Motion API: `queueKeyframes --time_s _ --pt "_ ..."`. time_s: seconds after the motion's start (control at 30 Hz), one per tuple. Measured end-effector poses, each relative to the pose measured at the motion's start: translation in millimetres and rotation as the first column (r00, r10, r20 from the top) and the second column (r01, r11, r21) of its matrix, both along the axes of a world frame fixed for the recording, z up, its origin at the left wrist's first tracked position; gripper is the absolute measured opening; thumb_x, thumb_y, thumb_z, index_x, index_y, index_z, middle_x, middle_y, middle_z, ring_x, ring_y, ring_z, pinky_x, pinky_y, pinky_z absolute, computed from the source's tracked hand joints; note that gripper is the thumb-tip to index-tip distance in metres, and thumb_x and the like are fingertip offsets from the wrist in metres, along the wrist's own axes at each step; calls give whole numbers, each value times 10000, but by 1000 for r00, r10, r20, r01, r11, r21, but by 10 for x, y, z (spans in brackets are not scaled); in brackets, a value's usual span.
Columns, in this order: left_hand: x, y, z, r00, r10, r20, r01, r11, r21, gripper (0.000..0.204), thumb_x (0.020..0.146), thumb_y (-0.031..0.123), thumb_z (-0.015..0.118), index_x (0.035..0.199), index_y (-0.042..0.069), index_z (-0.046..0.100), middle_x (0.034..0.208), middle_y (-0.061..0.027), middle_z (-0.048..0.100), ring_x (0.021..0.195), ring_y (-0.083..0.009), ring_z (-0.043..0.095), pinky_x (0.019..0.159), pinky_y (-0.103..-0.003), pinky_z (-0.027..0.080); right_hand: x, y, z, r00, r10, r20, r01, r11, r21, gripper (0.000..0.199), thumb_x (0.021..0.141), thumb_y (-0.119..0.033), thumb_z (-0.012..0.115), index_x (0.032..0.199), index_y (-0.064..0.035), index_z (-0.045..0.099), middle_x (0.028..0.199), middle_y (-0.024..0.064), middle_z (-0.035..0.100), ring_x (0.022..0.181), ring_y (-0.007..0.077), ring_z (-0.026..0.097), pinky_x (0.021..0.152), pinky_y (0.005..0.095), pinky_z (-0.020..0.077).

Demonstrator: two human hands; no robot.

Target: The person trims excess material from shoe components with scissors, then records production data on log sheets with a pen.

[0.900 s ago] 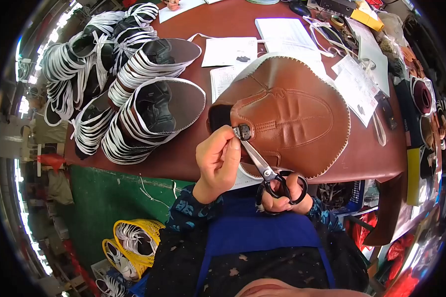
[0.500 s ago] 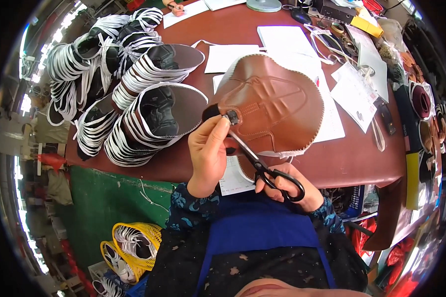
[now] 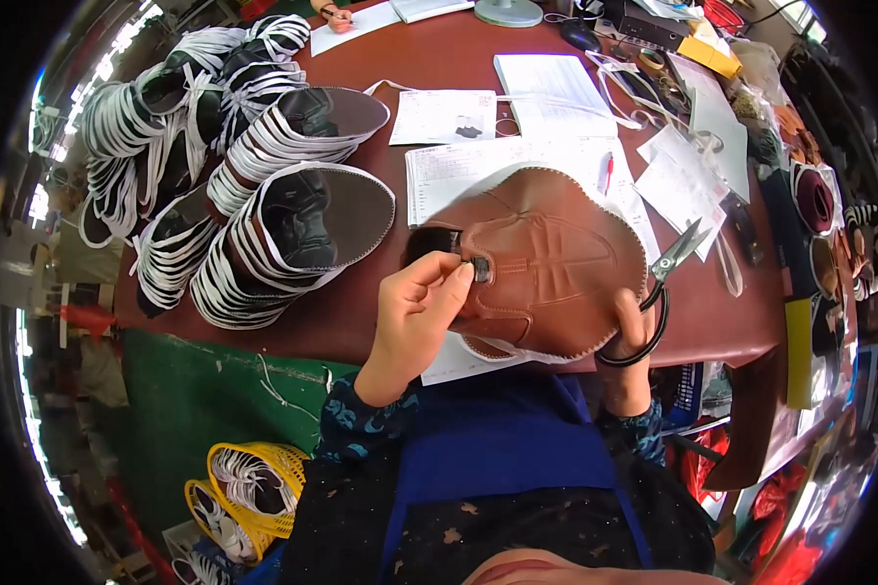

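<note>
A brown leather shoe upper (image 3: 546, 258) with a stitched, notched edge is held up over the table. My left hand (image 3: 421, 307) pinches it at its left end, by a small black tab (image 3: 480, 270). My right hand (image 3: 634, 336) has its fingers through the black handles of a pair of scissors (image 3: 665, 273) and rests at the upper's right edge. The scissor blades point up and to the right, away from the leather, and look slightly apart.
Stacks of dark shoe uppers with white edging (image 3: 263, 253) stand on the left of the brown table (image 3: 429, 54). Printed papers (image 3: 556, 93) and a red pen (image 3: 609, 174) lie behind the upper. Yellow baskets (image 3: 288, 463) sit low on the left. Another person's hand (image 3: 337, 17) writes at the far edge.
My right hand has swung the scissors from the left end of the upper to its right edge, blades now turned up and right. The upper has dropped a little and tilted flatter.
</note>
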State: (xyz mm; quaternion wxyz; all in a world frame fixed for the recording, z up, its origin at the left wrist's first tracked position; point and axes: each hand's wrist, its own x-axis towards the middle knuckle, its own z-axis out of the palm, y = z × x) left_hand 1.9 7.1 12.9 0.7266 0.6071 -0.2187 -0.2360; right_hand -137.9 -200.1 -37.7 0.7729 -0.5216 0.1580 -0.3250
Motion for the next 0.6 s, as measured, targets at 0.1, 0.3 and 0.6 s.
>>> queueKeyframes --time_s 0.1,0.3,0.6 --pt "88 104 -19 990 -105 -90 94 989 -117 279 1115 140 511 1099 -70 694 983 -22 700 900 -49 629 761 -238 544 67 29 156 999 12 -45 -6 991 130 559 877 -52 690 1405 80 560 1335 181 674 1205 270 667 1072 380 507" --pt "51 164 -73 991 -103 -87 100 994 -37 330 1095 159 485 1149 -94 689 1027 -112 734 909 -163 722 795 -306 603 58 53 83 997 15 -73 0 979 204 543 897 -53 711 1395 90 548 1308 182 683 1176 273 683 1067 385 523" --pt "56 121 -19 990 -139 30 130 971 201 152 1053 90 655 1028 -57 682 886 -37 704 822 -66 667 745 -234 567 87 47 54 987 -122 -108 140 975 171 491 874 -21 711 1340 59 579 1256 150 697 1126 245 693 1040 356 534"
